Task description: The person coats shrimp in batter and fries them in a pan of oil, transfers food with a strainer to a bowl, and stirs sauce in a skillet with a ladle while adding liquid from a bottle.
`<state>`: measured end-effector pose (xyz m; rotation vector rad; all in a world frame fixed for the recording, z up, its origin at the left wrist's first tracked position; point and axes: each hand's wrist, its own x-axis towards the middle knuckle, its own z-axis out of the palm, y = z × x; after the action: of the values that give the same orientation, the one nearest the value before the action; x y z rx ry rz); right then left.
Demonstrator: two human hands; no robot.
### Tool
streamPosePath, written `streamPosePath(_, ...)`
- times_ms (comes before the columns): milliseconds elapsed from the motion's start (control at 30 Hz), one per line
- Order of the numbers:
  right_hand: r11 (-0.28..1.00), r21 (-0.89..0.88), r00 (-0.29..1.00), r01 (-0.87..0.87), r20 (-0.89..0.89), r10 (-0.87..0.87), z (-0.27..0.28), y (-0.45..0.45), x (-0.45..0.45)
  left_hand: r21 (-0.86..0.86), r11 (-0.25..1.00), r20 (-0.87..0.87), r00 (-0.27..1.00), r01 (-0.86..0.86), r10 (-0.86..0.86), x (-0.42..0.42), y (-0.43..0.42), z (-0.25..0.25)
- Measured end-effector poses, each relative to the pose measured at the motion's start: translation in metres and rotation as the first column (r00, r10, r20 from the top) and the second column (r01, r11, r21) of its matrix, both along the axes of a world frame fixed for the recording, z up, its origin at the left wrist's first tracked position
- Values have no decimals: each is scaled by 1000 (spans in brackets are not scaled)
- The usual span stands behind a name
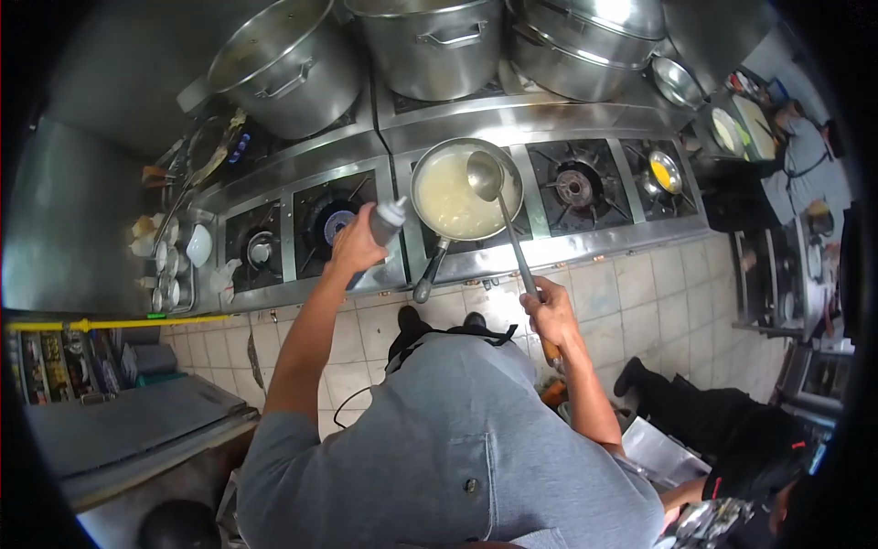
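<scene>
A pan (pixel 443 163) with a pale, creamy liquid (pixel 453 197) sits on a burner in the middle of the stove, its handle (pixel 430 272) pointing toward me. My right hand (pixel 551 316) is closed around the wooden-ended handle of a long ladle (pixel 518 247). The ladle's bowl (pixel 485 174) is over the right part of the liquid; whether it is dipped in is hard to tell. Left of the pan, my left hand (pixel 358 242) grips a squeeze bottle (pixel 387 220), its nozzle tilted up toward the pan's side.
Large metal pots (pixel 430 55) stand behind the burners. At the right, a small pan (pixel 665 172) holds something yellow. A tray of cups (pixel 169 265) and a white bowl (pixel 199 245) are at the left. Other people (pixel 713 416) are at the lower right and upper right.
</scene>
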<state>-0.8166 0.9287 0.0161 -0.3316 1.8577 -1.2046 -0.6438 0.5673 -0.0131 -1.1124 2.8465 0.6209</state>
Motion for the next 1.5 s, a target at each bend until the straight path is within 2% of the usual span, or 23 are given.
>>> streamPosePath(33,1000,-19,1000,1,-12,-1,-7,1,-1,-17,1000,5,1000,-6,6,-13,-3,4)
streamPosePath(100,999,-46,999,-5,-46,3,-20,5,-1,-112,966,360,916,231,-177,-33,-9,9)
streamPosePath(133,998,-60,1000,2,-31,-3,-23,6,0,-123,963,376,909,239,-178,-41,-13,9)
streamPosePath(200,997,-65,997,37,-59,-41,-27,8,4,-248,895,557,810,371,-181,-57,-17,7)
streamPosePath(367,999,-24,994,48,-96,-50,-27,17,8,-365,783,704,700,503,-122,-82,-9,30)
streamPosePath(500,997,9,989,71,-127,-69,-28,21,9,-418,716,701,700,559,-137,-75,-10,41)
streamPosePath(767,999,43,984,28,-178,-20,-25,17,-2,-491,691,622,769,531,-150,-47,-1,67)
streamPosePath(933,999,31,988,-10,-155,15,-29,8,-5,-555,670,556,819,493,-143,-24,-6,56)
streamPosePath(1367,1000,19,982,-21,-187,24,-37,7,-10,-462,767,583,804,445,-116,-4,-2,64)
streamPosePath(1500,1000,25,983,-1,-181,5,-29,7,-10,-483,756,542,829,441,-137,2,3,70)
